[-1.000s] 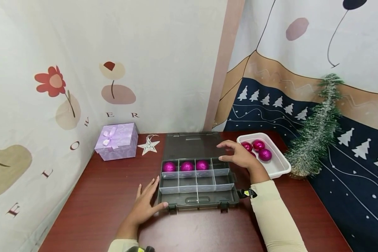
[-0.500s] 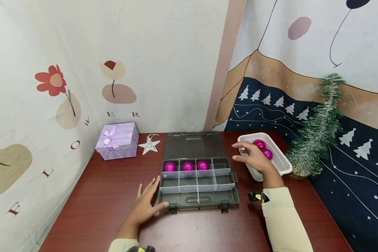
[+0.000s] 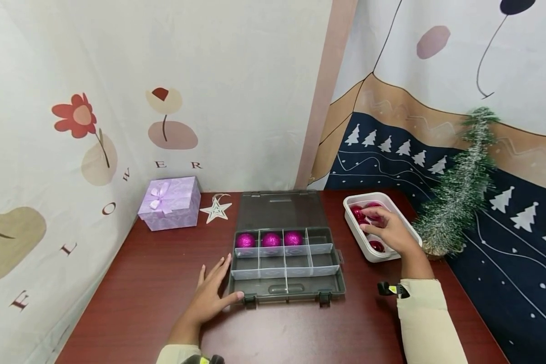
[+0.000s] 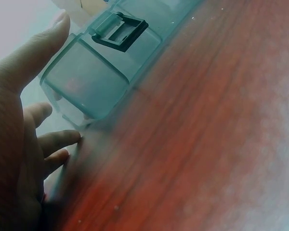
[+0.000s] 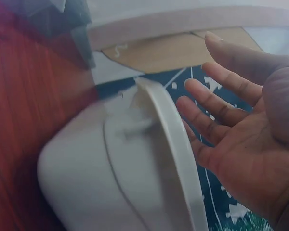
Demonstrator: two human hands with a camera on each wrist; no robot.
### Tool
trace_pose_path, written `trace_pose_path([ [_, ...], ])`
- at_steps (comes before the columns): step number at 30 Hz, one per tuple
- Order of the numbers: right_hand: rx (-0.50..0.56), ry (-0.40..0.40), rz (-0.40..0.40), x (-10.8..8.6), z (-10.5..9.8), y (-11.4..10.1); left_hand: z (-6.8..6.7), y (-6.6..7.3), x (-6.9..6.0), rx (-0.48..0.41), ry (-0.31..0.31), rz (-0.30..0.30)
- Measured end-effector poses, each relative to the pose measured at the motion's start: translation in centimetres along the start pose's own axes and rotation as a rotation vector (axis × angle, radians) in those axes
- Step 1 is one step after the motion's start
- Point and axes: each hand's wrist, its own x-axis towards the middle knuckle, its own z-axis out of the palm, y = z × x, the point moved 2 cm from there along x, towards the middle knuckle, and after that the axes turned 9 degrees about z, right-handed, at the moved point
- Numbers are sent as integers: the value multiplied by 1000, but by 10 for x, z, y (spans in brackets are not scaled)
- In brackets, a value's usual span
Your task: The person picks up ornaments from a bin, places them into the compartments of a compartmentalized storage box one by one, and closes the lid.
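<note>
In the head view a grey see-through divided box [image 3: 298, 273] lies with its lid [image 3: 279, 211] folded back. Three purple glitter balls [image 3: 271, 239] sit in its back row, one per compartment; the back right compartment holds none. My left hand [image 3: 208, 296] rests at the box's left front corner, thumb on the front edge, fingers spread. Over the white tub [image 3: 356, 232] hovers my right hand [image 3: 393, 232], fingers loosely bent and apart. Shiny red-pink balls [image 3: 376, 246] show in the tub around it, partly hidden. The right wrist view has the hand [image 5: 245, 115] with nothing in it, above the rim.
A lilac gift box [image 3: 170, 203] with a bow and a white star ornament [image 3: 216, 209] stand at the back left. A small frosted tree [image 3: 459, 192] is right of the tub. Printed cloths hang behind the brown table [image 3: 164, 263].
My right hand has moved right from beside the box's back right compartment to over the white tub. The left hand has stayed at the box corner.
</note>
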Motion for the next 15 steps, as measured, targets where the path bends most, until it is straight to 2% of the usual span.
trace_pose_path([
  [7, -30, 32, 55, -4, -14, 11, 0, -1, 0, -1, 5, 6],
  [15, -106, 62, 53, 0, -26, 22, 0, 0, 1, 0, 6, 4],
])
